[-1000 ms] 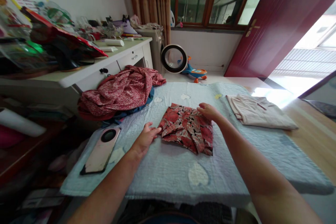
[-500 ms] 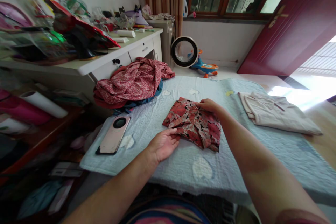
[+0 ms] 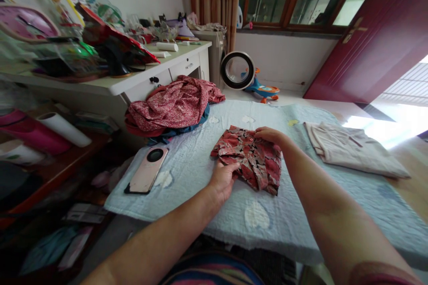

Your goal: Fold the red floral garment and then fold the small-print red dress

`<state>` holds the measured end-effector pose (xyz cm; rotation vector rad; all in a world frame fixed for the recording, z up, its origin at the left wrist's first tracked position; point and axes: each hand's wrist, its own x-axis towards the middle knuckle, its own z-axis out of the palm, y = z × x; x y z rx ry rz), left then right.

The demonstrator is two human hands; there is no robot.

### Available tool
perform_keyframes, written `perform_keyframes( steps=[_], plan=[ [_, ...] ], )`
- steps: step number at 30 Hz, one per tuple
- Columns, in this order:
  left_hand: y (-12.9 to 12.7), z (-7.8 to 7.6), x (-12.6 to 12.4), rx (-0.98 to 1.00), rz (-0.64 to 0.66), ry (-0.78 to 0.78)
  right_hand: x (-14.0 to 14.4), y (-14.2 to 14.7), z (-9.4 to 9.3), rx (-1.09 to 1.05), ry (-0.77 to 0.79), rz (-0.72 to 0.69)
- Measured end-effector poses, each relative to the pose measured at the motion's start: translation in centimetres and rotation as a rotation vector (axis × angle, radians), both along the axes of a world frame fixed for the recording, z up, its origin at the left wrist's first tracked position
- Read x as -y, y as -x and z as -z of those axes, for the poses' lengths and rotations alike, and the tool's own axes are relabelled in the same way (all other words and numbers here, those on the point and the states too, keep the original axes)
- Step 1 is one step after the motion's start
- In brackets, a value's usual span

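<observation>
Both hands pinched the folded floral shirt point(image 3: 249, 156) — left hand point(image 3: 223, 178) at its near edge, right hand point(image 3: 269, 135) at the far corner — keeping it flat on the table point(image 3: 200, 173).

Folded red floral garment point(image 3: 254, 160) lies rumpled on the pale-blue blanket point(image 3: 207, 196).

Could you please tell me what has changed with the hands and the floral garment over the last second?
The left hand moved from the floral garment's left edge to its near edge and gripped it. The right hand stayed on the far edge. The phone, red clothes pile and folded beige garment stayed put.
</observation>
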<state>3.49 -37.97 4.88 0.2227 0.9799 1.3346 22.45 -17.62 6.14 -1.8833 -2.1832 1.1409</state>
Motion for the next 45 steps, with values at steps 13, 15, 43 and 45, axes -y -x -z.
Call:
perform_keyframes(
  steps=[13,15,43,45],
  plan=[
    [0.5,0.9,-2.3,-0.235,-0.142,-0.109,5.1,-2.9,-1.8,-0.479,0.105,0.273],
    [1.9,0.2,-3.6,-0.328,-0.104,-0.171,7.0,-3.9,-2.5,-0.701,0.194,0.362],
    [15.0,-0.2,-1.8,-0.660,0.910,-0.142,5.2,3.2,0.1,0.036,-0.193,-0.134],
    [14.6,0.1,-1.2,-0.655,0.855,-0.153,4.5,3.7,0.4,0.045,-0.144,-0.151]
  ],
)
